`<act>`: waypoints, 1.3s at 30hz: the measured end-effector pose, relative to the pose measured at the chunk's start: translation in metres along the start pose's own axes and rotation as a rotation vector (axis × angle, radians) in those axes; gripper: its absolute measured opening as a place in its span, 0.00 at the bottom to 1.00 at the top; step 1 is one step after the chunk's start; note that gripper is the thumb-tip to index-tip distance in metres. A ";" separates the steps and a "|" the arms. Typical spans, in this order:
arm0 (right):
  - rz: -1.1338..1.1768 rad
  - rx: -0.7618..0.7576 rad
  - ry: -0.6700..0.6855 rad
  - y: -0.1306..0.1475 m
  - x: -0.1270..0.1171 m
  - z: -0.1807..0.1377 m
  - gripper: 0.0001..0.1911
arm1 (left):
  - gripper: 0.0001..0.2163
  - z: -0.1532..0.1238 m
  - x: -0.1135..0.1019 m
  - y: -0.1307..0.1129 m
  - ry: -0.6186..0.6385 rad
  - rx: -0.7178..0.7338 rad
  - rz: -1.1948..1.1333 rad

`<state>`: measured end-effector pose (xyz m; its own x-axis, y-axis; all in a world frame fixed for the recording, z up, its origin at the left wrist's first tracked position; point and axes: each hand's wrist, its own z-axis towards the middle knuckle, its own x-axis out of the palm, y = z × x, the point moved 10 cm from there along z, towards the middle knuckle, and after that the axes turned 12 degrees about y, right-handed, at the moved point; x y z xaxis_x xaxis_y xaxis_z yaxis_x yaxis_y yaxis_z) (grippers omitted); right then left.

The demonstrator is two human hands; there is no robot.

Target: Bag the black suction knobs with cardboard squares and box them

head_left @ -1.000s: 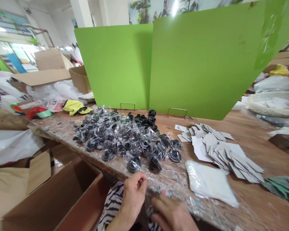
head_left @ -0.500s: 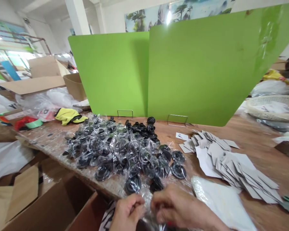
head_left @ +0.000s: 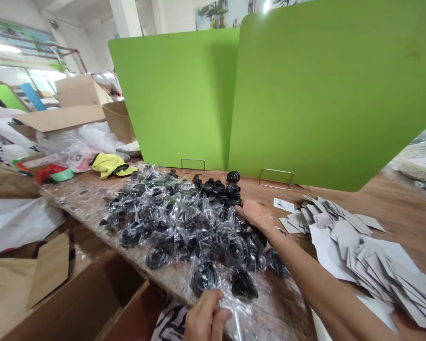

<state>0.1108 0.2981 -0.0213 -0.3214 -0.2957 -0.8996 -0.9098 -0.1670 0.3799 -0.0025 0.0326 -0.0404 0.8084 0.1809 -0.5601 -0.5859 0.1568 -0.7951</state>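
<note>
A heap of black rubber rings in clear plastic bags [head_left: 177,222] covers the near left of the wooden table [head_left: 394,213]. Behind it lie loose black rings [head_left: 220,185] without bags. My right hand [head_left: 256,214] reaches far across to the heap's right back edge, beside the loose rings; its fingers curl down into the bags and what they grip is hidden. My left hand [head_left: 206,318] stays at the near table edge, fingers pinched on a clear plastic bag [head_left: 234,316].
Grey and white cards [head_left: 348,237] fan out on the right of the table. Two green divider boards [head_left: 270,94] stand at the back. An open cardboard box [head_left: 92,303] sits below the near left edge. More boxes, bags and a yellow cloth [head_left: 108,163] crowd the left.
My right hand left the near edge, where both hands worked together, and stretched forward to the back of the heap. My left hand stayed near the edge with the bag.
</note>
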 end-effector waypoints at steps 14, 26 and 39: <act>0.658 -0.458 0.178 0.010 -0.014 -0.194 0.17 | 0.09 -0.005 0.003 -0.033 0.075 -0.118 0.001; 0.525 -0.267 0.151 -0.017 0.054 -0.276 0.19 | 0.10 -0.018 0.019 -0.049 0.169 -0.171 -0.287; 0.771 -0.280 -0.118 -0.042 0.081 -0.290 0.18 | 0.11 -0.032 0.070 -0.025 0.266 -0.423 -0.749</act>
<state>0.1996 0.0082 -0.0473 -0.8680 -0.3250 -0.3754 -0.3289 -0.1903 0.9250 0.0704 0.0099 -0.0673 0.9873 -0.0641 0.1455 0.1267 -0.2364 -0.9634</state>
